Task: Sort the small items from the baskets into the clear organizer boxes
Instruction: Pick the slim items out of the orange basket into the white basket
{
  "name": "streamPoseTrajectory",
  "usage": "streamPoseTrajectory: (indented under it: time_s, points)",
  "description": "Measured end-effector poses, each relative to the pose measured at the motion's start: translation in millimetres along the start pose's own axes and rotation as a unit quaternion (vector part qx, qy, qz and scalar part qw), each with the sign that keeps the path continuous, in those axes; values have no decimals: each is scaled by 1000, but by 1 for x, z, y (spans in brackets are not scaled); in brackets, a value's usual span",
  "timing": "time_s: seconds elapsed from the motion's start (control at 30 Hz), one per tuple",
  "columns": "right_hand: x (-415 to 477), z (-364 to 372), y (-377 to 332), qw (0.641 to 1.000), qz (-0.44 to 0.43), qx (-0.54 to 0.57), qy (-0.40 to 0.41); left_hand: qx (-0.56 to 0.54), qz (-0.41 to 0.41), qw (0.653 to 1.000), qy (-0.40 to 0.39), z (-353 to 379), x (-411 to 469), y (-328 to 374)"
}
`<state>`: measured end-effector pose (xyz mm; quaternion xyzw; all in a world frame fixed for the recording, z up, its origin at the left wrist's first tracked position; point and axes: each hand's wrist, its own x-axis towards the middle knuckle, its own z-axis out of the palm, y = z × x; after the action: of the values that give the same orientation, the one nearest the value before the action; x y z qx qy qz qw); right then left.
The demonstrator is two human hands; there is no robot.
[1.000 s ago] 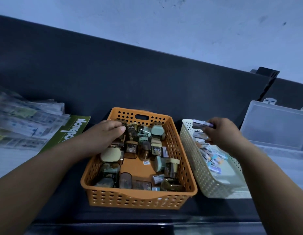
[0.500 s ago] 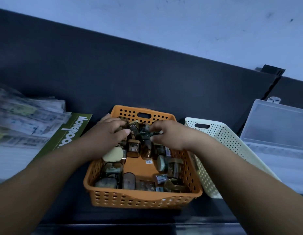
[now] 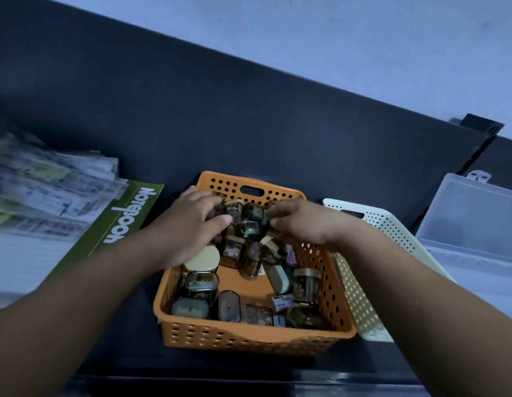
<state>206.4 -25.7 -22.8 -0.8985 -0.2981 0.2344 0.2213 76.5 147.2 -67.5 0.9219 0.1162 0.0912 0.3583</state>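
Swapped white basket (image 3: 392,233) for orange basket (image 3: 249,339), right hand (image 3: 303,222) meeting left hand (image 3: 188,222) at its far end, curled over jars (image 3: 234,207), grips unclear.

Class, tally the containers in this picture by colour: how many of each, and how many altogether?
Orange basket: 1
White basket: 1
Clear organizer box: 1
Total: 3

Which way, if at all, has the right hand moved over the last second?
Yes. The right hand left the white basket and went leftward into the orange basket, where it now reaches among the small jars.
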Motion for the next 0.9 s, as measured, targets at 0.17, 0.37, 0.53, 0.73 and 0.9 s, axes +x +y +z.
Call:
streamPoseTrajectory:
  time_s: [0.17, 0.37, 0.53, 0.73, 0.9]
  points:
    - [9, 11, -12, 988, 17, -150, -33, -55, -43, 997, 10, 1, -1, -1]
    - [0, -2, -6, 971, 24, 230, -55, -53, -47, 997, 4, -3, -3, 1]
    - [11, 9, -10, 983, 16, -179, -24, -60, -48, 997, -8, -5, -4, 1]
    - [2, 2, -13, 975, 38, 197, -99, -74, -52, 996, -14, -3, 0, -5]
    - [11, -3, -8, 999, 8, -43, 24, -94, -54, 994, -9, -1, 1, -7]
